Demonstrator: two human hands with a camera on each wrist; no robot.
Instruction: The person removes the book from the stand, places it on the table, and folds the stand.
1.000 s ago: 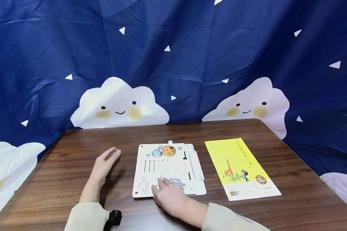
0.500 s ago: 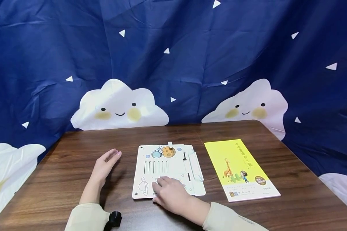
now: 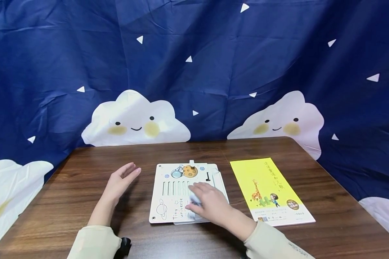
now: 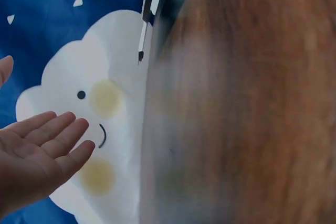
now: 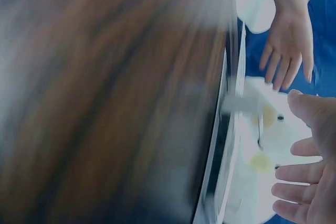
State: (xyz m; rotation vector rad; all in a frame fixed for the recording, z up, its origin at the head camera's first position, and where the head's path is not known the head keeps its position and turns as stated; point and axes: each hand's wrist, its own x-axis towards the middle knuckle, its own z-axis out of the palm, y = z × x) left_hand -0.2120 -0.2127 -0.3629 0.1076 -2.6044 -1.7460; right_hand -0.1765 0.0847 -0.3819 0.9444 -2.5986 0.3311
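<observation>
A flat white board (image 3: pixel 158 207) with space drawings, several narrow slots and the words "Tiny universe" lies on the table. My right hand (image 3: pixel 210 203) is over its lower right part, palm down, hiding some of the board. In the right wrist view, the fingers (image 5: pixel 299 192) of that hand are spread apart with nothing between them. A pale strip shows along the board's near edge, below this hand. To the left of the board, my left hand (image 3: pixel 121 181) is held with the fingers extended, apart from the board. Its palm (image 4: pixel 31 156) holds nothing in the left wrist view.
A yellow book (image 3: pixel 246 172) with a giraffe on the cover lies on the brown wooden table (image 3: pixel 100 154), right of the board. A small white tab (image 3: pixel 192 162) sticks up at the board's far edge. Behind the table hangs a dark blue cloth (image 3: pixel 168 72) with clouds.
My right hand has moved from the board's near edge up and to the right, uncovering the words "Tiny universe". A pale strip now shows at the near edge. My left hand has barely moved.
</observation>
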